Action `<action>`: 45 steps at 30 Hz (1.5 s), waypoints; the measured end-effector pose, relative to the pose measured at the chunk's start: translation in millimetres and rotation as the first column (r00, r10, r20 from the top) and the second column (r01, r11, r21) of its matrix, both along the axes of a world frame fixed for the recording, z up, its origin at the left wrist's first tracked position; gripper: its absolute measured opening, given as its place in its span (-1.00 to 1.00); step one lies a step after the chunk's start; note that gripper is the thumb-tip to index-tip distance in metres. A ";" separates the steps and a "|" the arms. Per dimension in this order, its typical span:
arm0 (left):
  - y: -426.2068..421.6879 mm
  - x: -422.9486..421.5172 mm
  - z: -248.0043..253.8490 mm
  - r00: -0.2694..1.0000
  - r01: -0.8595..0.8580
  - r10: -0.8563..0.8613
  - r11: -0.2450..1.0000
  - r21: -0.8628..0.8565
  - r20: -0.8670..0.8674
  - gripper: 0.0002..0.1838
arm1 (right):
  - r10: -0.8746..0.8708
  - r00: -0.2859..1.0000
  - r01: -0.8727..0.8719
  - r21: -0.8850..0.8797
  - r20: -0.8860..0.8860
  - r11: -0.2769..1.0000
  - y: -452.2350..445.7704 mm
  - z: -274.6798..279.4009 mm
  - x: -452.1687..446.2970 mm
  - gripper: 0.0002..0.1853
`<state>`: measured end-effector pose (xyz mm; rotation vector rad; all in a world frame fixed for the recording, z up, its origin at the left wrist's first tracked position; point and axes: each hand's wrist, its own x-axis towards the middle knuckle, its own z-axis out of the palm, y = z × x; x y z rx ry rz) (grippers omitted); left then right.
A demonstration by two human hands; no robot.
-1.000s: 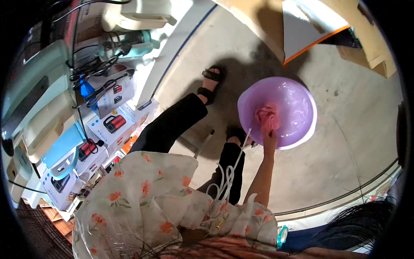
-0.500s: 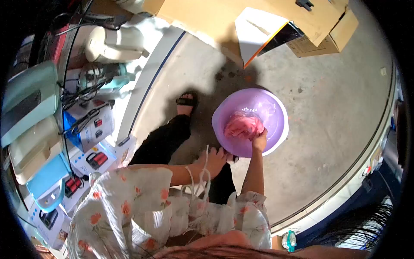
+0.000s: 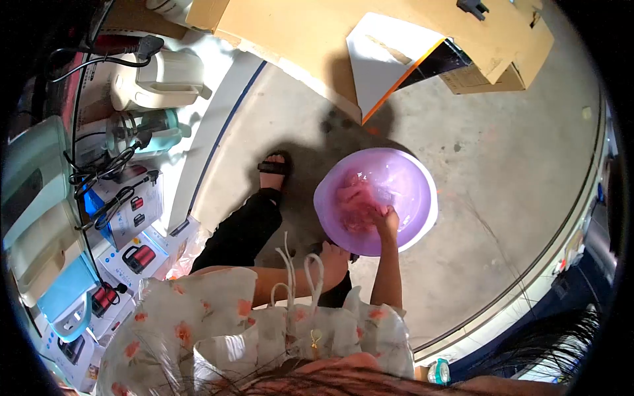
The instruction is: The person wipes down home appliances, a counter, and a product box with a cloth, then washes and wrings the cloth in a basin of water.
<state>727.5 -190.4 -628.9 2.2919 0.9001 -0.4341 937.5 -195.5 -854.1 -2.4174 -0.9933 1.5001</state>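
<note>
A purple basin (image 3: pixel 422 228) stands on the floor in front of me with water in it. A pink cloth (image 3: pixel 356 206) lies in the water, mostly in the left part of the basin. My right hand (image 3: pixel 387 221) reaches over the near rim, its fingers closed on the right edge of the cloth. Outside the basin, my left hand (image 3: pixel 330 261) rests on my black-trousered leg near the rim. Its fingers are stretched out and hold nothing.
A large cardboard box (image 3: pixel 284 30) and a white panel (image 3: pixel 380 56) stand beyond the basin. Along the left, a shelf bears a cream kettle (image 3: pixel 162 79), a light-blue jug (image 3: pixel 69 284), cables and printed boxes (image 3: pixel 135 257). My sandalled foot (image 3: pixel 274 168) is left of the basin.
The pink cloth has gone from a bunched heap to a flatter, spread shape lower in the water. My right hand still grips it. The whole view has shifted slightly.
</note>
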 end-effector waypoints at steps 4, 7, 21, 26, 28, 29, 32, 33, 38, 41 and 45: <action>-7.5 3.2 13.6 0.992 0.105 -0.107 0.994 0.021 0.072 -0.71 | -0.025 0.999 0.029 -0.110 0.035 0.993 28.1 78.9 -4.4 -0.55; -17.7 4.5 -1.1 0.991 0.028 -0.037 0.997 0.069 0.128 -0.70 | 0.038 0.992 -0.054 0.130 0.124 0.990 -11.7 0.9 -17.3 -0.58; 61.9 30.4 -27.3 0.612 -0.504 0.780 0.511 -0.696 0.129 -0.66 | 0.244 0.969 -0.229 0.556 0.048 0.799 5.3 199.3 -47.2 -0.88; 67.7 33.8 -43.1 0.184 -0.244 0.959 -0.169 -0.955 -0.217 -0.65 | 0.193 0.981 -0.141 0.706 0.007 0.694 4.0 334.0 -78.9 -0.74; 65.1 38.5 -46.4 0.148 -0.164 0.947 -0.259 -0.952 -0.284 -0.64 | 0.154 0.979 -0.014 0.701 -0.137 0.713 -8.2 342.7 -76.9 -0.73; 63.2 42.6 -47.9 0.142 -0.140 0.941 -0.289 -0.947 -0.308 -0.64 | 0.112 0.957 0.103 0.677 -0.266 0.729 -12.2 346.8 -76.8 -0.73; 58.8 52.8 -55.5 0.110 -0.118 0.913 -0.381 -0.917 -0.393 -0.62 | -0.073 0.848 0.397 0.537 -0.526 0.744 -28.5 327.5 -43.5 -0.71; 58.7 55.8 -54.0 0.078 -0.138 0.878 -0.460 -0.877 -0.473 -0.62 | -0.195 0.718 0.603 0.457 -0.668 0.654 -24.9 323.9 -38.6 -0.70; 81.4 56.9 61.1 0.181 0.030 0.633 -0.768 -0.639 -0.752 -0.50 | -0.345 0.354 0.893 0.205 -0.869 0.402 -0.5 277.9 -20.0 -0.58; 72.3 67.3 43.5 0.339 0.154 0.624 -0.775 -0.613 -0.704 -0.51 | -0.174 0.170 0.921 0.094 -0.970 0.377 17.1 266.6 -39.2 -0.50; 70.0 72.1 33.0 0.345 0.178 0.685 -0.719 -0.672 -0.641 -0.52 | -0.339 0.732 0.615 0.360 -0.592 0.701 37.5 250.9 -35.8 -0.61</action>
